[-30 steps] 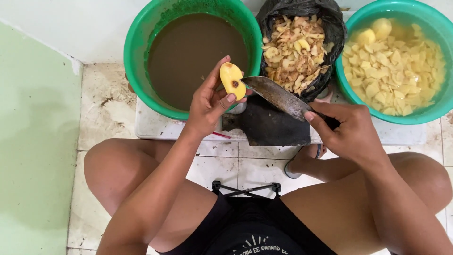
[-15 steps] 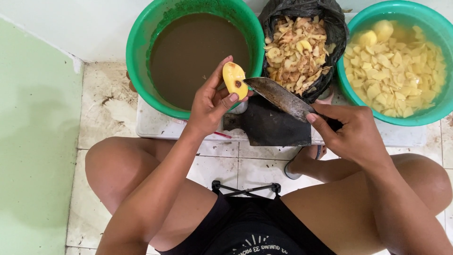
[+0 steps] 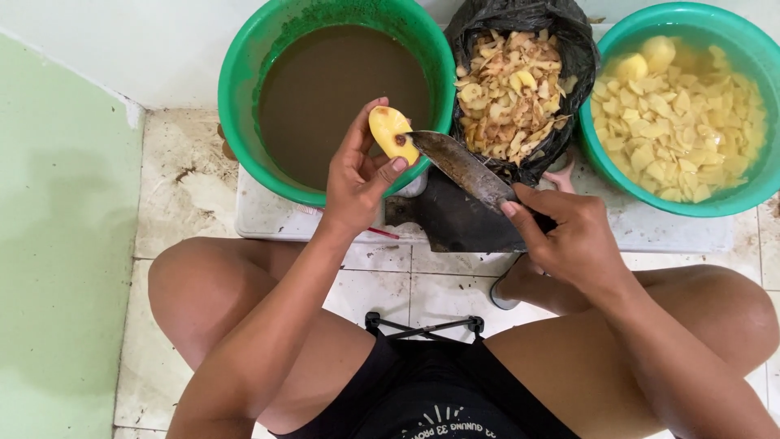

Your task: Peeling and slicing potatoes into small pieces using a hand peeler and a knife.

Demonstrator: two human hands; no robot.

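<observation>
head view: a seated person looks down over bare knees at a tiled floor (image 3: 187, 187).
left hand: left hand (image 3: 357, 183) lifted over the near rim of the left basin, fingers (image 3: 355, 134) curled around a peeled yellow potato piece (image 3: 390, 132) with a dark spot on its cut face.
right hand: right hand (image 3: 565, 236) with fingers wrapped tight on the handle of a worn knife (image 3: 459, 167), thumb lying along the blade's back.
knife tip: touching the potato piece at the dark spot.
potato place: in the air, above the edge of the green basin of brown water (image 3: 337, 89).
middle: black bag (image 3: 512, 81) full of peelings, between the two basins.
right side: teal basin (image 3: 682, 106) holding pale potato slices in water, well apart from the hands.
below the hands: dark cutting board (image 3: 455, 219) lying on a white worktop (image 3: 268, 215), just under the knife.
worktop place: low on the floor, in front of the knees.
</observation>
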